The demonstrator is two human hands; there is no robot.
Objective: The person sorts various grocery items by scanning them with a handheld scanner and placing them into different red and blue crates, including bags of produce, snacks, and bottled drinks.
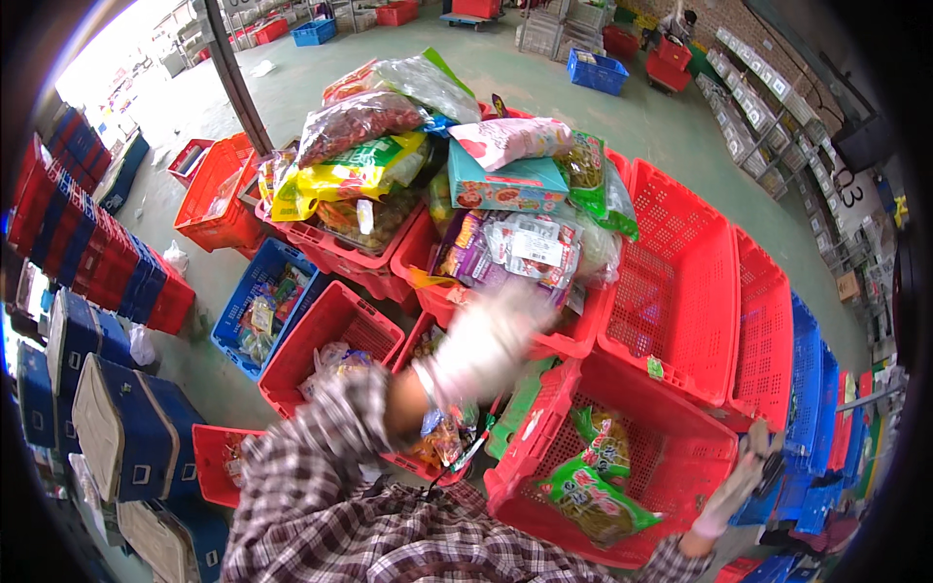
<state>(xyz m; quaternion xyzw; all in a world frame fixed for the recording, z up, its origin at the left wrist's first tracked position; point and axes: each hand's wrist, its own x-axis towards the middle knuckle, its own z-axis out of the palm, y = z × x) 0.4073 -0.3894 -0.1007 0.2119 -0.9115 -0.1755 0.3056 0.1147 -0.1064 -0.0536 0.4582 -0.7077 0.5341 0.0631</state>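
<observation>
My left hand (485,339), in a pale glove and blurred by motion, reaches over a heaped red crate; its fingers are at purple and silver food packets (539,251), and whether it grips one is unclear. On the heap lie a turquoise box (503,182) and a pink-and-white bag (514,140). My right hand (736,481), also gloved, is at the right rim of a red crate (532,430), with a small dark object (771,470) at its fingers. In that crate lie green-edged food bags (598,499).
Two red crates (667,291) (762,328) stand beyond the near one, with blue crates (805,379) further right. A blue crate (251,299) of packets, stacked blue boxes (131,430) and a metal post (232,73) are at left. A person (678,28) is far off.
</observation>
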